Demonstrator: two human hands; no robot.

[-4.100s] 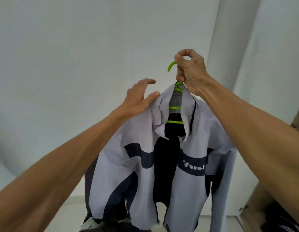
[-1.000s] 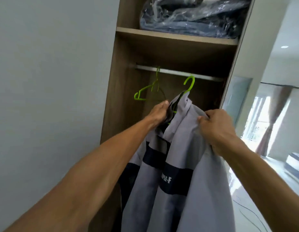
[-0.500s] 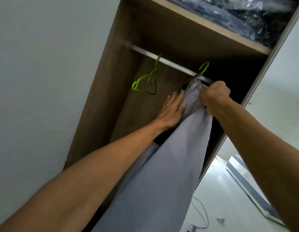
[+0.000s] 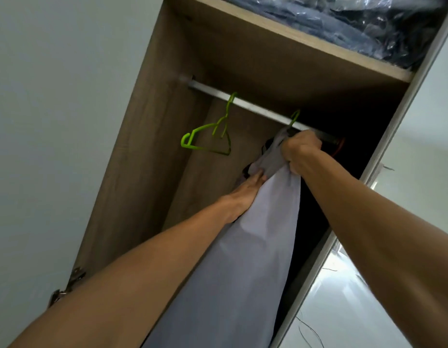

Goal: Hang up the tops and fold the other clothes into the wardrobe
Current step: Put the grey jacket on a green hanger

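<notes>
– Two risks, quick. First: the green hanger hook (image 4: 295, 117) sits right at the rail (image 4: 255, 109), upper centre, but I can't tell if it's fully over. If the right hand (image 4: 300, 149) lets go too soon, the grey top (image 4: 243, 259) falls, hanger and all.
– Second?
– The right-hand grip is a tight fist bunching cloth near the collar, just under the rail. A downward tug from there could drag the top off the hanger or twist the hook off sideways.
– Left hand?
– Left hand (image 4: 248, 187) is centre frame, just below the right, with its fingers against the cloth and the tips tucked under a fold. I can't tell whether that grip pinches or only presses.
– Anything to snag?
– An empty green hanger (image 4: 207, 136) is on the same rail, left of the hook and apart from the top. Something orange (image 4: 339, 149) is at the rail's right end, near the right hand, too dark to identify. Crowding that side might catch it.
– Top's look?
– Pale grey, thin, limp. One long drape from centre to the bottom edge, between both forearms. Dark patches by the collar, crumpled where it's gripped. The hanger body is hidden inside.
– Where exactly?
– In the wardrobe (image 4: 142, 172) opening, below the shelf (image 4: 293, 38) holding a plastic-wrapped bundle (image 4: 356, 21), upper right.
</notes>
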